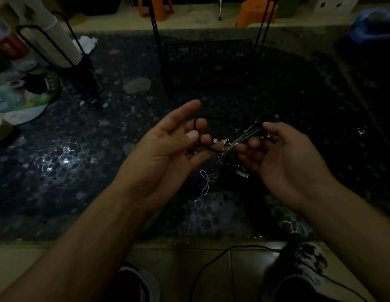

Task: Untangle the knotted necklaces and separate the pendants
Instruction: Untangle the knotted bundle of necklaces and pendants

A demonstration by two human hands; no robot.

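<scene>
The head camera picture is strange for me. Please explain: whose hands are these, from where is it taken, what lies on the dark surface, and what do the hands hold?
There is no machine here. A person wears one wide camera on the head, so you look down along their own two arms.

The left hand pinches a black cord that loops over a finger. The right hand holds the other side of the tangle of necklaces, a bunch of thin silver chains and small pendants. One silver pendant hangs below the tangle.

Under the hands is a dark pebble-patterned table. On it stand a black wire basket at the back and a stack of paper cups in a rack at the left. The picture is dim, so finer details cannot be told.
</scene>
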